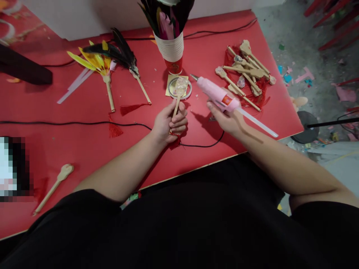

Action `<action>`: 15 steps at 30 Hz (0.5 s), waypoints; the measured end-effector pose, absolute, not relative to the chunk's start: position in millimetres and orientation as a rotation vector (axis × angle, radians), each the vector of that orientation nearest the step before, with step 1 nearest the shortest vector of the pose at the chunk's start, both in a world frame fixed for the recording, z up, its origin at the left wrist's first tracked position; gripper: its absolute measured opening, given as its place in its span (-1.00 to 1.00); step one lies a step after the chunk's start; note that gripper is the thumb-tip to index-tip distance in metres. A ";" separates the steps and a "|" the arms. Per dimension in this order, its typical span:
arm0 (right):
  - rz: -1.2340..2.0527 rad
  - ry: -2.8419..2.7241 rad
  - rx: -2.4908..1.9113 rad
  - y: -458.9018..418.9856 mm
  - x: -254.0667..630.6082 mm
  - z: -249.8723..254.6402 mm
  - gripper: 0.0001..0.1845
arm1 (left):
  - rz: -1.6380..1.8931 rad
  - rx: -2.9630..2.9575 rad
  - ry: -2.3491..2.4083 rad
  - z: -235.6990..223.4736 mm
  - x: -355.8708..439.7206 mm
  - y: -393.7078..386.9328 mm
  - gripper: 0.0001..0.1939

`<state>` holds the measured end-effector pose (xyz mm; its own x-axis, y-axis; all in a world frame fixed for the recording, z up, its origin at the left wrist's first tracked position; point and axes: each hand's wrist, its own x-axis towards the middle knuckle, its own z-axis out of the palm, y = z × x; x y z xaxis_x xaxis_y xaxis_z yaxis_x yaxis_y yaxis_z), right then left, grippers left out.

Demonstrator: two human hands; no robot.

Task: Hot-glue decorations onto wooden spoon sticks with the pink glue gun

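Observation:
My left hand (171,123) is closed round the stick of a wooden fan handle (177,102). Its wide head, coated with something clear and lumpy like glue, is over a round ring (189,89) on a yellow square pad (169,83). A red tassel (174,143) hangs below that hand. In my right hand (226,118) is a pink hot glue gun (214,93), its metal nozzle pointing up and left towards the handle's head, apart from it. A clear glue stick (259,122) juts from the gun's rear.
A paper cup (171,50) of feathers stands at the back. Several wooden handles (246,71) with tassels are piled at right. Yellow (97,61) and black (130,56) feather fans lie at left; one bare handle (60,179) lies nearer. Black cables (84,122) cross the red table (92,157).

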<state>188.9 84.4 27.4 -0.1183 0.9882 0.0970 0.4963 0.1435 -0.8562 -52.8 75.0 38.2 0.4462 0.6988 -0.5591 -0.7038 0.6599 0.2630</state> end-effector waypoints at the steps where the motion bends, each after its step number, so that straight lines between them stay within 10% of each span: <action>1: 0.894 -1.743 -1.445 85.3 186.6 27.8 -0.42 | 0.863 -0.005 0.683 37.6 -52.9 74.5 -0.37; 15: 0.931 -1.686 -1.353 93.7 183.7 25.3 -0.37 | 0.975 0.043 0.704 40.5 -48.3 74.9 -0.28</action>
<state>183.7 93.7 25.3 -0.1420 0.9826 0.1196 0.4219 0.1694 -0.8907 -48.3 74.9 40.5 0.3601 0.7696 -0.5274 -0.7426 0.5786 0.3373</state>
